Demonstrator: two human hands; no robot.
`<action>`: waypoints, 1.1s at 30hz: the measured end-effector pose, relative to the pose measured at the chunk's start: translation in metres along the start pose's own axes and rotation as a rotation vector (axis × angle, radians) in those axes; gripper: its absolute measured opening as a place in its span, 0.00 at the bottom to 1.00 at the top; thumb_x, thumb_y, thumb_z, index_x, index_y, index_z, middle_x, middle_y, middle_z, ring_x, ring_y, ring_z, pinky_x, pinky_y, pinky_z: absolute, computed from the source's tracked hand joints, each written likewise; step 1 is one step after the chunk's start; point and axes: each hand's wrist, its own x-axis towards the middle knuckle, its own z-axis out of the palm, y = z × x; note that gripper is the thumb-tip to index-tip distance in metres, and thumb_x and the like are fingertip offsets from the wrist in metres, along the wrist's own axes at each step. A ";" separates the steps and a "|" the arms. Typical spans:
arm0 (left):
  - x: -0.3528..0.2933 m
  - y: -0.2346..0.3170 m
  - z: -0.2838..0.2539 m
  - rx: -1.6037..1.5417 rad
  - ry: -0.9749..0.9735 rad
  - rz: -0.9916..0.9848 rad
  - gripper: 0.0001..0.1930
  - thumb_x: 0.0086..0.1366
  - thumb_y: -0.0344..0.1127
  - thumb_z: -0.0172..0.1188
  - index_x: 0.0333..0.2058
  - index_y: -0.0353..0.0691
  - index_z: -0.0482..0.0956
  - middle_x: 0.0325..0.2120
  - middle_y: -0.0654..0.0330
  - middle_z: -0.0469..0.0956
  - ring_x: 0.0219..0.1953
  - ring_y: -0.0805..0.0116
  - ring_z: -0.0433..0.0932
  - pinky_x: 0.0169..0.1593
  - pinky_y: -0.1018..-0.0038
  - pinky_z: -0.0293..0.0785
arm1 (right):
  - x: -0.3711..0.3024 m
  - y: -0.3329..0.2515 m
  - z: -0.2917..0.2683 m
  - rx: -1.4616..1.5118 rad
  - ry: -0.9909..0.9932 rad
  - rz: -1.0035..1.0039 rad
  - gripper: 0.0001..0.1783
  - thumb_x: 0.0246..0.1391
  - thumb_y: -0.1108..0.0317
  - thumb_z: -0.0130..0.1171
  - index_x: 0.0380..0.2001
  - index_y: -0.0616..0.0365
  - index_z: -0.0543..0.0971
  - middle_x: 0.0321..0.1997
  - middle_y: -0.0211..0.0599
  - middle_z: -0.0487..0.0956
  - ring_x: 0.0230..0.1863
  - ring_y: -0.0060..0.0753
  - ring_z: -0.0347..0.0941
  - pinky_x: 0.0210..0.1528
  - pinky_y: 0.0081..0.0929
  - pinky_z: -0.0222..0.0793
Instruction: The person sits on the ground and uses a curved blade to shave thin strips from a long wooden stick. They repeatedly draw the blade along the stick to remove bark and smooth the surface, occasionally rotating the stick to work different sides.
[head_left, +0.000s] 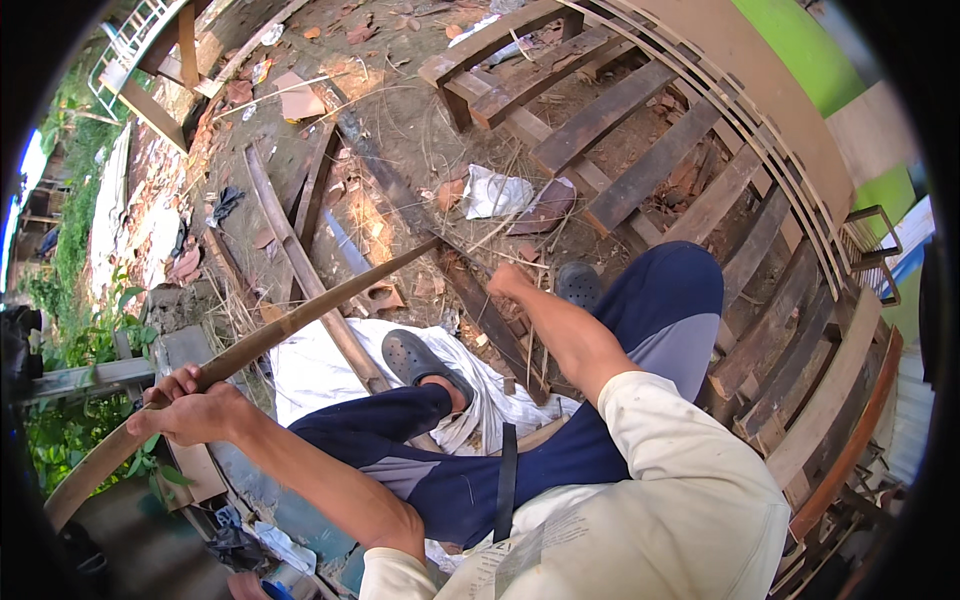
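Our left hand (190, 410) wraps the long curved brown wooden strip (270, 335); right hand (508, 282) clamps its far end over the dirt. Overbending could snap it.

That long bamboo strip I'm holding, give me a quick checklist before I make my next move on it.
1. Left hand wrapped around the bamboo strip: ok.
2. Right hand closed at the strip's far end: ok.
3. What the right hand holds: cannot tell.
4. Feet clear of the strip: not ok, grey clog lies just under it.
5. Footing: not ok, white sheet and loose planks underfoot.
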 end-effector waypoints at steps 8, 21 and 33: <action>0.013 -0.006 -0.017 -0.014 0.153 -0.043 0.28 0.71 0.62 0.42 0.28 0.39 0.63 0.17 0.65 0.60 0.16 0.73 0.59 0.21 0.77 0.61 | -0.027 -0.021 -0.044 -0.003 -0.116 -0.117 0.16 0.44 0.66 0.53 0.29 0.67 0.84 0.31 0.52 0.83 0.35 0.51 0.82 0.38 0.44 0.76; 0.064 -0.036 -0.113 -0.134 0.250 -0.191 0.37 0.65 0.75 0.31 0.27 0.43 0.66 0.18 0.64 0.67 0.19 0.68 0.68 0.27 0.74 0.70 | -0.175 -0.057 -0.171 -0.323 0.138 -0.296 0.21 0.51 0.57 0.60 0.20 0.70 0.79 0.18 0.45 0.78 0.20 0.40 0.78 0.24 0.41 0.72; 0.058 -0.038 -0.111 0.138 0.484 -0.067 0.27 0.64 0.63 0.55 0.26 0.42 0.64 0.18 0.66 0.61 0.17 0.73 0.60 0.22 0.76 0.59 | -0.233 -0.019 -0.088 0.834 -0.190 -0.210 0.17 0.58 0.58 0.62 0.35 0.62 0.71 0.19 0.30 0.71 0.13 0.25 0.69 0.15 0.28 0.66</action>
